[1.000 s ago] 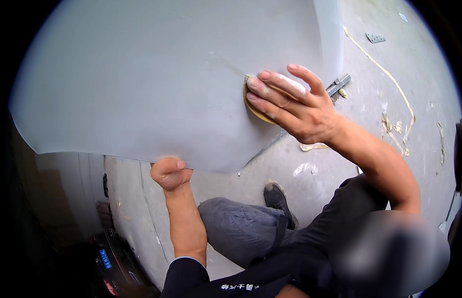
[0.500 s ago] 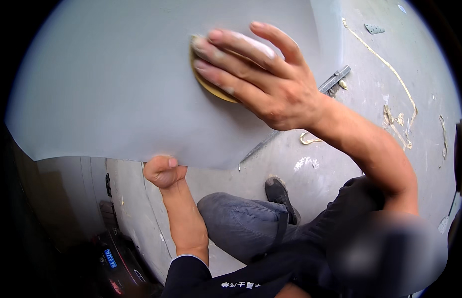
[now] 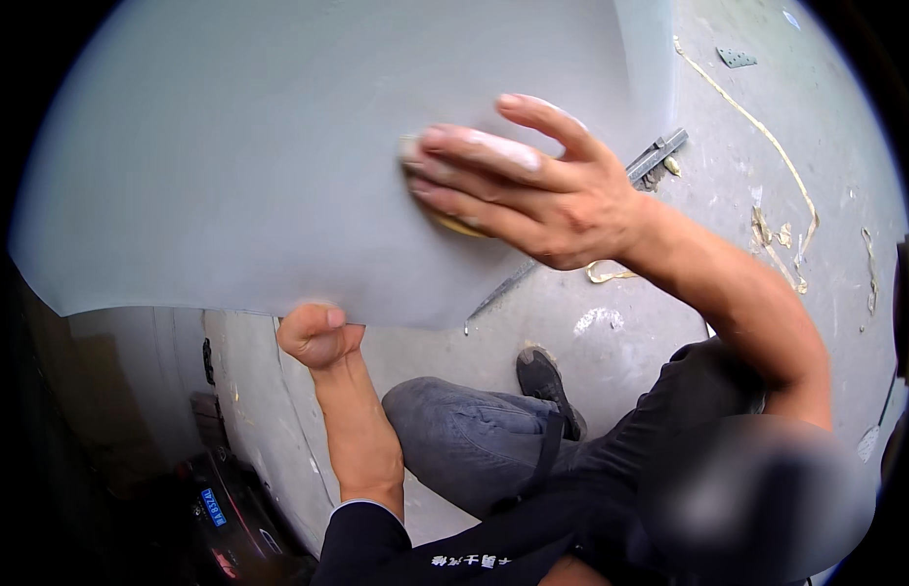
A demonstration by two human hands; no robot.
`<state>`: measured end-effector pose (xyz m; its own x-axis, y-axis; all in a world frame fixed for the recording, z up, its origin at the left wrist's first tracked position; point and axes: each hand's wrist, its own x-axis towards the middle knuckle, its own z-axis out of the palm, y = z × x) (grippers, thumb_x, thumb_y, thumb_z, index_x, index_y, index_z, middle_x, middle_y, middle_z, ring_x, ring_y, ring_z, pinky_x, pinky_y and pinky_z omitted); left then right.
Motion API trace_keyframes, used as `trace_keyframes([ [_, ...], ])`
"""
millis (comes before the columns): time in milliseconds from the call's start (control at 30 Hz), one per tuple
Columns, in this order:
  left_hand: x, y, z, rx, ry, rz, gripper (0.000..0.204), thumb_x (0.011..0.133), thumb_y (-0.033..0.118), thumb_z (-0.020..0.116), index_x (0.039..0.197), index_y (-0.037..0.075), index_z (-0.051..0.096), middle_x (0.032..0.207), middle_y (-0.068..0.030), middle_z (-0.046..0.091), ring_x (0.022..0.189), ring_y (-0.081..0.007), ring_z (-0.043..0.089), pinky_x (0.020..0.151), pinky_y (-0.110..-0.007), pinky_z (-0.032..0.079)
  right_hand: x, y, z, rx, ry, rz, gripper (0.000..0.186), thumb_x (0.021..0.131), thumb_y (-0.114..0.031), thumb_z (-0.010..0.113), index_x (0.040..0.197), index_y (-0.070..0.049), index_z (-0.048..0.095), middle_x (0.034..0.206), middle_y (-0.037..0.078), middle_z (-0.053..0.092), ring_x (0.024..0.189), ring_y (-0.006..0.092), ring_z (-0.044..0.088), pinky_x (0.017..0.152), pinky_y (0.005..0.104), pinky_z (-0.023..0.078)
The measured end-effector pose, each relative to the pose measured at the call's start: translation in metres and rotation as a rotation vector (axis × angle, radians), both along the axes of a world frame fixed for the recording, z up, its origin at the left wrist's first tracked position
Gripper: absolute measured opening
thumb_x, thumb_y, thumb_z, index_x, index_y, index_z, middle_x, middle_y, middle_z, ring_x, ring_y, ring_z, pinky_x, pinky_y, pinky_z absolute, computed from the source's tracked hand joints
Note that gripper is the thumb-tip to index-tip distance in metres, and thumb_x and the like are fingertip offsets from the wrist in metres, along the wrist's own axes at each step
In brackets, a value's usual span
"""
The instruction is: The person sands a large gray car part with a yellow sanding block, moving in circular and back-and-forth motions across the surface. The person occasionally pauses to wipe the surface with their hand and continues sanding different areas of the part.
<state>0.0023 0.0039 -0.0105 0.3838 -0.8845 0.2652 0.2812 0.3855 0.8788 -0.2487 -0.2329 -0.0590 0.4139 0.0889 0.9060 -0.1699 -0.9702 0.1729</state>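
A large matte grey panel [image 3: 230,166] with curved edges fills the upper left. My right hand [image 3: 528,186] lies over a round yellow sanding pad [image 3: 459,225] on the panel's surface, pressing it with several fingers while one finger is raised. White dust marks the fingers, which are slightly blurred. The pad is mostly hidden under them. My left hand [image 3: 319,335] is closed round the panel's lower edge, thumb showing; the fingertips are out of sight.
The grey concrete floor [image 3: 611,371] holds strips of masking tape [image 3: 767,132] and a perforated plate [image 3: 736,57]. A metal bar [image 3: 657,156] shows beside the panel. My knee and shoe [image 3: 542,376] are below it. A dark car [image 3: 239,518] stands at lower left.
My right hand with the pad went up and to the left, then came back partway down and right. My left hand stays on the edge, shifted slightly left in view.
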Motion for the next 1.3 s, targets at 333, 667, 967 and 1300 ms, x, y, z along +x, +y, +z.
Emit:
trace_keyframes([
  [333,-0.004,-0.003,0.004,0.051,0.006,-0.009,0.081,0.062,0.006,0.059,0.142,-0.006,0.062,0.132,-0.0192,0.071,0.123,-0.0413,0.068,0.111,-0.055,0.054,0.007,-0.001,0.015,-0.013,-0.041,0.001,0.043,0.105,-0.03,0.055,0.142,-0.018,0.071,0.162,-0.006,0.06,0.158,0.0121,0.043,0.137,0.0452,0.028],
  [667,0.002,0.002,-0.002,0.037,0.018,0.033,0.077,0.063,0.004,0.058,0.14,-0.006,0.062,0.13,-0.0186,0.071,0.12,-0.0413,0.068,0.109,-0.055,0.055,0.02,-0.002,0.05,-0.058,-0.119,-0.038,0.045,0.103,-0.034,0.057,0.144,-0.02,0.071,0.163,-0.006,0.06,0.161,0.0117,0.038,0.138,0.0456,0.025],
  [967,0.001,-0.002,-0.002,-0.003,-0.023,0.049,0.077,0.064,0.004,0.058,0.14,-0.006,0.062,0.128,-0.0193,0.072,0.119,-0.0417,0.07,0.105,-0.057,0.058,0.006,0.003,-0.005,0.116,-0.018,-0.085,0.041,0.11,-0.028,0.05,0.146,-0.025,0.07,0.164,-0.006,0.058,0.157,0.0117,0.045,0.138,0.0496,0.022],
  [1300,0.002,-0.004,0.003,-0.023,-0.072,-0.078,0.078,0.064,0.004,0.058,0.141,-0.006,0.062,0.13,-0.0192,0.072,0.121,-0.0413,0.07,0.111,-0.053,0.056,0.041,0.043,0.016,0.357,-0.343,-0.126,0.037,0.106,-0.026,0.057,0.136,-0.018,0.075,0.15,-0.002,0.07,0.147,0.0149,0.056,0.132,0.0493,0.027],
])
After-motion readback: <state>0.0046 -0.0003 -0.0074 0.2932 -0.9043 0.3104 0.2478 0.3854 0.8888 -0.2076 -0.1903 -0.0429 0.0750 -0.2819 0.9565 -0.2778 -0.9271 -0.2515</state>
